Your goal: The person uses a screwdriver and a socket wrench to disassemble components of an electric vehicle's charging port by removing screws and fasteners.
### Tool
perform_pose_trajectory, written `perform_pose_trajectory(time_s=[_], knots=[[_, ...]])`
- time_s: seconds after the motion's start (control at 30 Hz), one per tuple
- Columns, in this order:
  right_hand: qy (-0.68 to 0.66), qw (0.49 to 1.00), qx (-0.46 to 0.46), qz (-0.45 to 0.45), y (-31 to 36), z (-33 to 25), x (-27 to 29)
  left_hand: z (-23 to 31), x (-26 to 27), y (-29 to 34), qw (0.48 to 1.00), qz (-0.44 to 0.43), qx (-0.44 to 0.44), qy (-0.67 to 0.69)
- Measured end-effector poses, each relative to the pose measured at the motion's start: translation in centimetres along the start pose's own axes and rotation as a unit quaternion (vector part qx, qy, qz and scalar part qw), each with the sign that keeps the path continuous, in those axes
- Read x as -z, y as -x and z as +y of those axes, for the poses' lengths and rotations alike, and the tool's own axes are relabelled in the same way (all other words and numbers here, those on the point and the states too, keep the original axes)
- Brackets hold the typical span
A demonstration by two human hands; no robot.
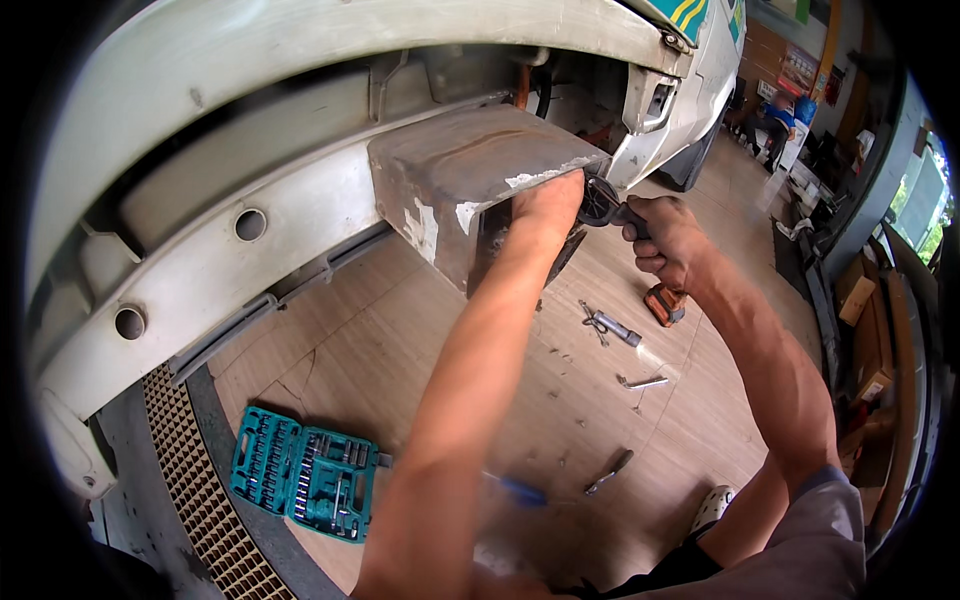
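My left hand reaches into the open side of a rusty metal box fixed to the vehicle's frame. Its fingers are hidden inside, so what they touch does not show. Just right of the opening, my right hand has its fingers wrapped round a dark handle-like piece. That piece meets a round black spoked part at the box's edge; whether the two are joined I cannot tell. Bare metal and flaking white paint show on the box's corners.
On the floor lie a lit flashlight, an orange-and-black cordless tool, a metal wrench-like tool, a blue-handled tool and a dark-handled tool. A teal socket set stands open near a floor grate. A person is far back.
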State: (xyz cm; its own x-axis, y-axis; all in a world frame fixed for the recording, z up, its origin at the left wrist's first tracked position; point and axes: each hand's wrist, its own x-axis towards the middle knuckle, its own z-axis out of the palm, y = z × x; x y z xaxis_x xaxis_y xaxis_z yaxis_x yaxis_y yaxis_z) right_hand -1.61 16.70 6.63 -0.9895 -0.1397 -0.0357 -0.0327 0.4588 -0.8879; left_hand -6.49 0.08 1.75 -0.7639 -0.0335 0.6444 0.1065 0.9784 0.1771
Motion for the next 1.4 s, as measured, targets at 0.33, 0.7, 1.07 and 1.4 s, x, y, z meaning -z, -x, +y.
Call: perform_pose_trajectory(time_s=[0.33, 0.7, 1.07, 1.4], knots=[[0.393, 0.789, 0.434, 0.183, -0.2, 3.5, -0.7, 0.0, 0.0, 0.0, 1.000, 0.002, 0.011, -0.016], [-0.140, 0.987, -0.045, -0.063, 0.8, -0.1, -0.3, 0.2, 0.6, 0.1, 1.000, -0.017, -0.008, -0.007], [0.226, 0.951, 0.205, 0.042, 0.6, 1.1, -1.1, -1.4, -1.6, 0.0, 0.998, 0.045, -0.019, 0.046], [0.083, 0.982, 0.168, 0.030, -0.6, 3.0, -1.0, -0.4, 0.6, 0.8, 0.993, 0.089, -0.067, -0.037]])
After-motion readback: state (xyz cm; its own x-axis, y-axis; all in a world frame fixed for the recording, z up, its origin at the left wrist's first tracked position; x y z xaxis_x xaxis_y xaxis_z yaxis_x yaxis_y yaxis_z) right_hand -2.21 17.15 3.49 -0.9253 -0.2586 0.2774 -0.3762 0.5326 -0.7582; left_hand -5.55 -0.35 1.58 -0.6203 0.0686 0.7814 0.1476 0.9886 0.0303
